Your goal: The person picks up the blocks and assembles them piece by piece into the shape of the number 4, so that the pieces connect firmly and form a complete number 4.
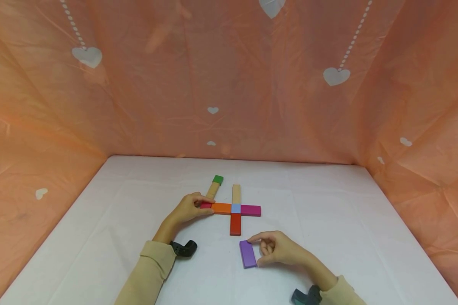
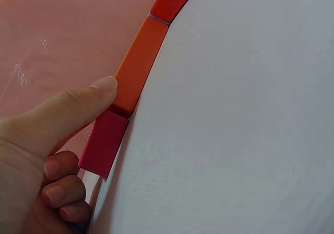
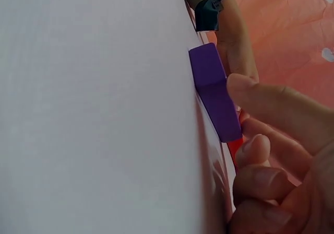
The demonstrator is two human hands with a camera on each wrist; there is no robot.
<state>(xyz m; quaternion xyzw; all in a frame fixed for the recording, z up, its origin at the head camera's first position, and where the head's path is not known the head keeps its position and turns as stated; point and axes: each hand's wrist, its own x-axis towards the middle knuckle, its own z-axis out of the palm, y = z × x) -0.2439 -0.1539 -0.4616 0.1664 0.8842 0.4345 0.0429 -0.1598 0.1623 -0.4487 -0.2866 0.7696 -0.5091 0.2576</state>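
My left hand [image 1: 191, 207] reaches over a crimson block [image 2: 106, 142], with thumb and forefinger pinching the left end of an orange block [image 1: 222, 208]. The two blocks meet end to end. Right of the orange one, a small light blue block [image 1: 235, 208] forms the middle of a flat cross. Its other arms are a natural wood block [image 1: 236, 194], a magenta block [image 1: 250, 210] and a red block [image 1: 235, 224]. Nearer the front, my right hand [image 1: 280, 250] holds a purple block [image 1: 248, 254] by two corners between forefinger and thumb; its other fingers are curled.
Beyond the left hand, a slanting natural wood block [image 1: 213, 190] ends at a green block [image 1: 218, 180]. The white-covered table [image 1: 328, 203] is bordered by orange cloth walls [image 1: 229, 84] with white hearts. Dark devices [image 1: 184, 248] are strapped to both wrists.
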